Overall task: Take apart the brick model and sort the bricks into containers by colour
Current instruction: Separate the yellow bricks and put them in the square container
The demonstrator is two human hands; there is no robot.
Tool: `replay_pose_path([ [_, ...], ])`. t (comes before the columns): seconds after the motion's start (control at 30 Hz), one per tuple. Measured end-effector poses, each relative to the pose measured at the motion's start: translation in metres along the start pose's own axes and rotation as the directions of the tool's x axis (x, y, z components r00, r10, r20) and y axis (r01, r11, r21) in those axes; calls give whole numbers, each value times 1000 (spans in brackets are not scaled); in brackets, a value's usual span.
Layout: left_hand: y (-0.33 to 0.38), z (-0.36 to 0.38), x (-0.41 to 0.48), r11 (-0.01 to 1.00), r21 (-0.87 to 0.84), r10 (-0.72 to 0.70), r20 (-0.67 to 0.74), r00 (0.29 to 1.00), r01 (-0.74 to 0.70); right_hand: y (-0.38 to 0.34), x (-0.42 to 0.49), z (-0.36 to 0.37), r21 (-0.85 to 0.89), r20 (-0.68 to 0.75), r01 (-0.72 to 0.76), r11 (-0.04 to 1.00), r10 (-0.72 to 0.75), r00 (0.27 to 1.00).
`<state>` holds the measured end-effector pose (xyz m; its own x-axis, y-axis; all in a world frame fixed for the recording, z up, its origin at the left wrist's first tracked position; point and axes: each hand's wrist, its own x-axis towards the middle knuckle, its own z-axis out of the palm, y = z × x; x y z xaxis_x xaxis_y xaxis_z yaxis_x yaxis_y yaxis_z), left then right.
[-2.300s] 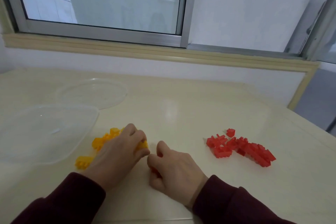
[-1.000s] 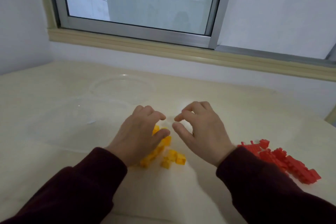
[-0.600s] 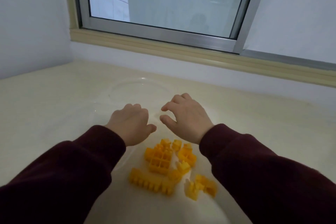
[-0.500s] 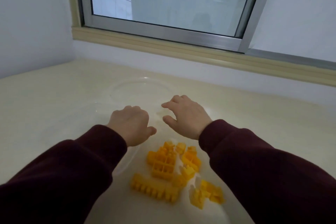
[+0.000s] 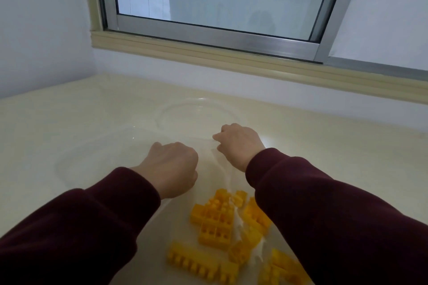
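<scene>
Several loose yellow bricks (image 5: 220, 224) lie in a heap on the cream table, close to me between my forearms. Just beyond them stands a large clear plastic container (image 5: 104, 152), faint against the table. My left hand (image 5: 172, 166) is curled into a fist over its near right rim, its fingertips hidden. My right hand (image 5: 238, 143) pinches the same rim a little farther back, thumb and fingers closed on the thin edge. No red bricks are in view.
A second clear round container (image 5: 196, 111) sits behind the first, toward the wall. A window sill (image 5: 231, 58) and a window run along the back; a wall closes the left side. The table (image 5: 335, 157) stretches off to the right.
My view swung left, so the red bricks left the frame. Both hands left the yellow bricks, reached forward to the clear container and closed on its rim.
</scene>
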<state>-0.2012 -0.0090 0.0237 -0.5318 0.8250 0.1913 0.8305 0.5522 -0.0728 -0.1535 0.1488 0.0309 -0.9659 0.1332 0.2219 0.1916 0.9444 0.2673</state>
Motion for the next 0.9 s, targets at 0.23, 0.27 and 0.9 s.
replay_pose_path([
  [0.23, 20, 0, 12, 990, -69, 121, -1, 993, -121, 37, -35, -6, -178, 4, -106, 978, 108, 994],
  [0.27, 25, -1, 14, 988, -82, 130, 1, 991, -130, 43, -43, -8, -185, 10, -116, 976, 120, 993],
  [0.9, 126, -10, 30, 889, -269, 363, -75, 929, -369, 138, -197, -30, -273, 141, -346, 898, 393, 908],
])
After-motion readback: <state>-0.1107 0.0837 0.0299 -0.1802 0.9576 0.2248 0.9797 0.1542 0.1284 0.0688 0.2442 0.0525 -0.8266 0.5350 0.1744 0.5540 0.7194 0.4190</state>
